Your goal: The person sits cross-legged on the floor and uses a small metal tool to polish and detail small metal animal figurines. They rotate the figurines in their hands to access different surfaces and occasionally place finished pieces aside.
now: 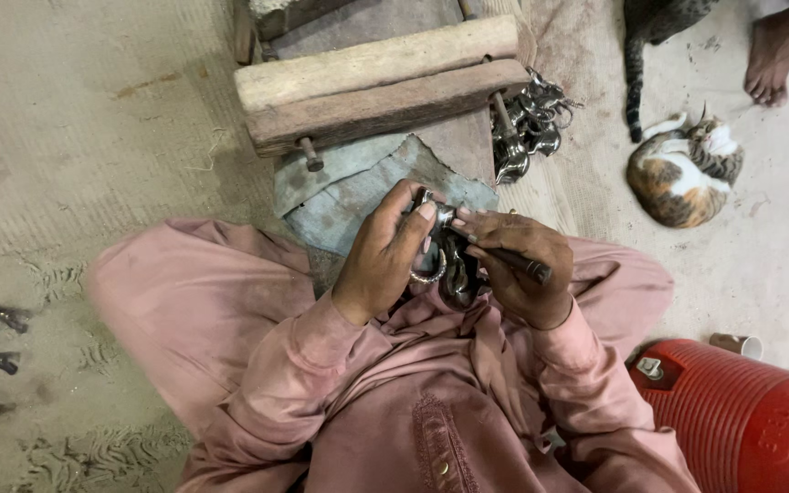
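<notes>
Both hands are up over the lap, close together; the left hand [385, 260] is wrapped around a small dark metal piece [454, 265], fingers curled over its top, thumb side toward the camera; the right hand [518, 269] meets it from the other side, fingers closed on a thin dark tool [522, 265] whose handle pokes out toward the right; the fingertips of both hands nearly touch above the piece; a shiny ring-shaped part [431, 272] hangs just below the left palm. Pink sleeves and a pink robe fill the foreground; ahead lies a wooden clamp [381, 82] of two long bars on a grey cloth; a heap of shiny metal pieces [527, 123] sits just right of it; a calico cat [682, 173] curls on the floor farther right; a red ribbed cooler [741, 420] stands at the lower right corner.
</notes>
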{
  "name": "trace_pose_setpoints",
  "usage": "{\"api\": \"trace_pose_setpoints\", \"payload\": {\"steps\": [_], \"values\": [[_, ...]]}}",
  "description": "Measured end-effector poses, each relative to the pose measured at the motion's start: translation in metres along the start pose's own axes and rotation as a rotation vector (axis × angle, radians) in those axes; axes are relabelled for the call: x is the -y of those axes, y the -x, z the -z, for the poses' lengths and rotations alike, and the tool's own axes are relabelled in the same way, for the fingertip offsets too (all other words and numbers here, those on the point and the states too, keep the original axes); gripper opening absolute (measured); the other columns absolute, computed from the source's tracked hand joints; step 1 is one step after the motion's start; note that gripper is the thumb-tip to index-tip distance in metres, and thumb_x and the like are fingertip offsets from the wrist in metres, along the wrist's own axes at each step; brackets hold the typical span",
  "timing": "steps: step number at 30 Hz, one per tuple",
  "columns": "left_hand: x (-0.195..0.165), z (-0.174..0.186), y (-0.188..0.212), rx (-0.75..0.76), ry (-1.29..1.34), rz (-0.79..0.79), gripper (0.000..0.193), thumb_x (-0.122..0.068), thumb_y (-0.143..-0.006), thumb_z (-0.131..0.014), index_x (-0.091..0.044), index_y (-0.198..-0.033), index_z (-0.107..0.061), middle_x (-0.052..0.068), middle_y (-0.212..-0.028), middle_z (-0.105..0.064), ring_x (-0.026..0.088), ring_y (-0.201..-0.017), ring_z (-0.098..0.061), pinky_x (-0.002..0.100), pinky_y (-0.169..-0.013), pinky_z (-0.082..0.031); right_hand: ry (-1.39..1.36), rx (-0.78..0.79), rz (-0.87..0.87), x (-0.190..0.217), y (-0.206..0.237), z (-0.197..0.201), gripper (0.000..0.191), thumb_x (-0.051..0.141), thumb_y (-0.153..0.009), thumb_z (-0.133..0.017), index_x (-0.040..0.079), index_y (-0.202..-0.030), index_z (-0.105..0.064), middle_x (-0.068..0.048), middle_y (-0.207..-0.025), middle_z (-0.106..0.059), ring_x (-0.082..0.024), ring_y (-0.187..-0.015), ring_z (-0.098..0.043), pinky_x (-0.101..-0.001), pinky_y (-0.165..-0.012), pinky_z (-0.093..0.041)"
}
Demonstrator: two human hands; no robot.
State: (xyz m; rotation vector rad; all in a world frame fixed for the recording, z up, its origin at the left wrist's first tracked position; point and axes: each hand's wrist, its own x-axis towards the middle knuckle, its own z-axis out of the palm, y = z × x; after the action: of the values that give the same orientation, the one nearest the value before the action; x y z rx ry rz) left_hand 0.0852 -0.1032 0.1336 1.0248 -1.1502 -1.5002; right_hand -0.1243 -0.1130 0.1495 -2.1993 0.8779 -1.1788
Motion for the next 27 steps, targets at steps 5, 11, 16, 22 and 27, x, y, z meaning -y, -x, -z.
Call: {"api": "trace_pose_setpoints", "payload": {"steps": [5, 11, 16, 22, 27], "values": [[0.0, -0.002, -0.003, -0.002, 0.002, -0.051, 0.033, -0.035, -0.11, -0.044, -0.008, -0.117, -0.061, -0.004, -0.078, -0.05, 0.005, -0.069, -0.049, 0.025, -0.063, -0.044, -0.04, -0.003, 0.017, -0.011, 0.0, 0.005, 0.017, 0.002, -0.095, -0.077, -0.001, -0.103, -0.063, -0.011, -0.093, -0.071, -0.026, -0.091, -0.076, -0.0439, -0.098, -0.064], [-0.001, -0.002, -0.006, 0.003, -0.003, -0.078, 0.034, -0.035, -0.11, -0.045, -0.006, -0.117, -0.061, -0.002, -0.079, -0.052, 0.006, -0.071, -0.049, 0.026, -0.064, -0.044, 0.042, 0.069, -0.034, -0.01, -0.003, 0.014, 0.017, 0.004, -0.092, -0.08, 0.001, -0.1, -0.065, -0.012, -0.093, -0.073, -0.027, -0.088, -0.076, -0.0372, -0.082, -0.063], [0.0, -0.002, -0.005, -0.009, -0.005, -0.065, 0.034, -0.036, -0.109, -0.045, -0.006, -0.116, -0.06, -0.002, -0.078, -0.052, 0.006, -0.068, -0.049, 0.026, -0.063, -0.043, 0.064, 0.07, -0.012, -0.014, -0.005, 0.015, 0.018, 0.001, -0.09, -0.079, 0.001, -0.1, -0.064, -0.011, -0.09, -0.073, -0.026, -0.081, -0.075, -0.035, -0.074, -0.06], [0.002, -0.004, -0.005, -0.019, -0.017, -0.061, 0.035, -0.037, -0.109, -0.044, -0.006, -0.116, -0.06, -0.003, -0.076, -0.051, 0.005, -0.067, -0.047, 0.026, -0.061, -0.041, 0.11, 0.094, -0.002, -0.003, -0.009, 0.017, 0.02, -0.002, -0.09, -0.079, -0.001, -0.103, -0.063, -0.012, -0.093, -0.073, -0.029, -0.09, -0.076, -0.0369, -0.08, -0.062], [0.005, -0.004, -0.002, -0.019, -0.025, -0.11, 0.031, -0.033, -0.112, -0.045, -0.006, -0.118, -0.06, -0.003, -0.078, -0.05, 0.005, -0.069, -0.046, 0.026, -0.065, -0.042, 0.106, 0.079, -0.018, 0.008, -0.01, 0.013, 0.02, -0.004, -0.092, -0.077, -0.002, -0.105, -0.062, -0.015, -0.1, -0.072, -0.028, -0.097, -0.076, -0.0373, -0.088, -0.064]]}}
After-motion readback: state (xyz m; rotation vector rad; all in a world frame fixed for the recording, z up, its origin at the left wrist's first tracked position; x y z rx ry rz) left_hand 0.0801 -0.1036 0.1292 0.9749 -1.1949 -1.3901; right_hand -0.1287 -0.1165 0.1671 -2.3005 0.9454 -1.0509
